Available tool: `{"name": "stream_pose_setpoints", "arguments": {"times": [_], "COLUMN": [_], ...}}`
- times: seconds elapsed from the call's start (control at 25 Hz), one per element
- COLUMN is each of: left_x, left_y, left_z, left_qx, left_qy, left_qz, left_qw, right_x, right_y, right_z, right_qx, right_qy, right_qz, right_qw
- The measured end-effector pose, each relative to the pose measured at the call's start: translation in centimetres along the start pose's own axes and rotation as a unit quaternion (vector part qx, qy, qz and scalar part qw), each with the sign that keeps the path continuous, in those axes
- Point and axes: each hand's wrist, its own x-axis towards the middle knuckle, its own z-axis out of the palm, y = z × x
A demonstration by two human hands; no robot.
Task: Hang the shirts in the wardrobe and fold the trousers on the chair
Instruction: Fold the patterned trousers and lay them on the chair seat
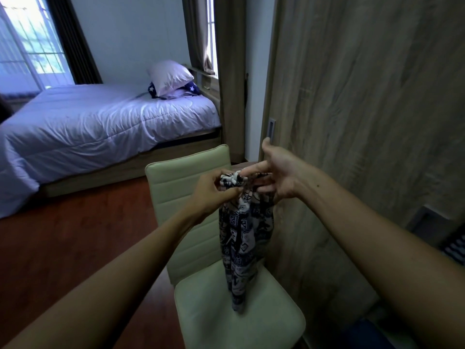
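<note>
Two bare hands meet above a pale cream chair [176, 182], seen from the head view, and between them hangs a pair of blue-and-white patterned trousers [241, 238]. The left hand [211, 190] has its fingers [218, 175] curled tight and pinches the bunched top of the cloth. The right hand [279, 177] is spread wide, thumb raised, its straight forefinger touching the same bunch while the other fingers lie stretched out behind the fabric; whether a band of the cloth is draped over them I cannot tell. From that gathered top the trousers drop in a narrow, crumpled column in front of the chair back, and their lower end rests on the chair seat near its middle. Just beside the chair on the right stands a tall wood-grain wardrobe door [364, 109] with a small recessed handle [271, 127] just above the right thumb. Farther back on the left a bed [88, 127] with a rumpled pale cover carries a pillow [171, 76] at its head, and reddish wooden floor [63, 248] runs between bed and chair.
</note>
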Motion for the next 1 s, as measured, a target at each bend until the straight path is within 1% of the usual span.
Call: {"name": "stream_pose_setpoints", "arguments": {"times": [0.08, 0.12, 0.16, 0.2, 0.24, 0.28, 0.32, 0.4, 0.44, 0.52, 0.6, 0.64, 0.72, 0.8, 0.88, 1.0], "left_x": [0.3, 0.5, 0.6, 0.6, 0.6, 0.5, 0.5, 0.4, 0.4, 0.3, 0.0, -0.2, -0.5, -0.8, -0.7, -0.4], "left_y": [-0.3, -0.4, -0.3, 0.0, 0.2, 0.6, 0.9, 1.2, 1.3, 1.4, 1.5, 1.3, 1.0, 0.5, -0.2, -0.8], "left_z": [0.0, -0.1, -0.3, -0.3, -0.4, -0.5, -0.5, -0.6, -0.6, -0.8, -0.7, -0.7, -0.7, -0.8, -0.9, -1.3], "left_qx": [0.002, 0.001, -0.006, -0.016, -0.030, -0.048, -0.074, -0.139, -0.164, -0.182, -0.161, -0.136, -0.084, -0.043, -0.001, 0.071], "left_qy": [0.025, 0.032, 0.033, 0.029, 0.022, 0.014, 0.005, -0.012, -0.022, -0.057, -0.101, -0.108, -0.105, -0.108, -0.092, -0.033], "left_qz": [-0.007, -0.016, -0.026, -0.034, -0.041, -0.048, -0.058, -0.082, -0.095, -0.126, -0.136, -0.126, -0.096, -0.061, -0.017, 0.028], "left_qw": [1.000, 0.999, 0.999, 0.999, 0.998, 0.998, 0.996, 0.987, 0.982, 0.973, 0.972, 0.977, 0.986, 0.991, 0.996, 0.997], "right_x": [0.0, 0.2, 0.5, 1.0, 1.2, 1.3, 1.4, 1.3, 1.3, 1.5, 1.9, 1.9, 2.1, 2.2, 2.0, 1.8], "right_y": [0.0, 0.3, 0.9, 1.7, 2.5, 3.3, 4.2, 5.5, 5.9, 6.1, 6.1, 6.1, 6.0, 5.9, 5.7, 5.6], "right_z": [-0.4, -0.6, -0.9, -1.5, -2.1, -2.5, -2.8, -2.7, -2.6, -2.2, -1.8, -1.7, -1.4, -1.3, -1.3, -1.8], "right_qx": [-0.026, -0.042, -0.075, -0.130, -0.192, -0.230, -0.234, -0.170, -0.136, -0.137, -0.153, -0.152, -0.155, -0.187, -0.211, -0.214], "right_qy": [0.030, 0.056, 0.090, 0.122, 0.120, 0.085, 0.036, -0.054, -0.076, -0.063, -0.038, -0.030, -0.010, 0.010, 0.014, 0.024], "right_qz": [-0.044, -0.085, -0.132, -0.166, -0.182, -0.177, -0.162, -0.146, -0.153, -0.189, -0.215, -0.220, -0.232, -0.254, -0.271, -0.275], "right_qw": [0.998, 0.994, 0.984, 0.970, 0.957, 0.953, 0.958, 0.973, 0.976, 0.970, 0.964, 0.963, 0.960, 0.949, 0.939, 0.937]}}
